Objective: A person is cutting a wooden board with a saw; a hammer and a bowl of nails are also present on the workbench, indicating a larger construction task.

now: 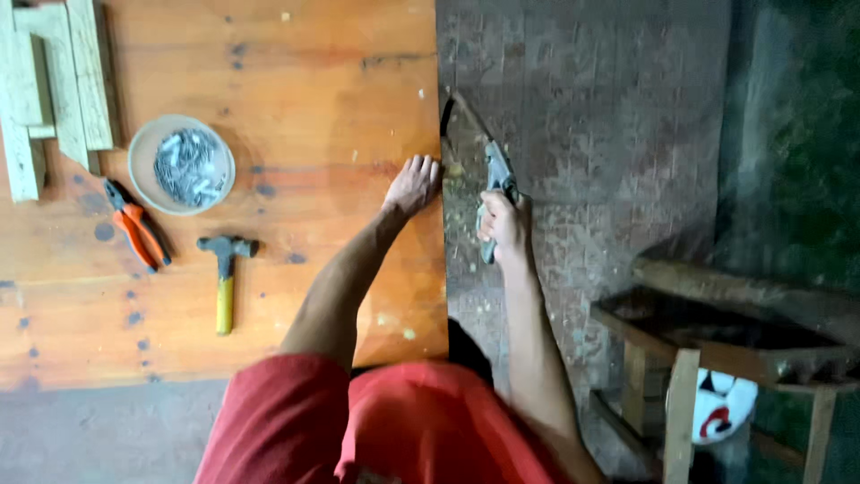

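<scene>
My left hand [414, 185] lies flat on the orange-brown wooden board [296, 116], fingers spread and reaching to the board's right edge. It presses on the surface and grasps nothing; the palm is open against the wood.

My right hand [504, 226] is just off that same right edge, over the paved floor [609, 116]. It is closed around the grey handle of a handsaw [491, 175]. The saw's blade runs up and away from my fist and meets the board's right edge above my left fingertips. I cannot tell how deep the teeth sit in the wood. Pale sawdust lies on the floor beside the board's edge, around my right hand.

On the board, well to the left of my left hand, the following items lie apart from one another:
- A hammer [225, 278] with a dark head and yellow handle, handle pointing toward me.
- Orange-handled pliers [134, 224], just left of the hammer.
- A round shallow bowl [141, 148] holding grey nails [186, 166], above the pliers and hammer.
- Several pale wooden battens [54, 81] stacked at the board's upper left corner.

Dark spots and nail marks dot the board's surface.

Off the board, to the right of my right arm, a rough wooden frame [708, 305] stands on the floor. A white, red and black ball [724, 403] rests beneath it.
</scene>
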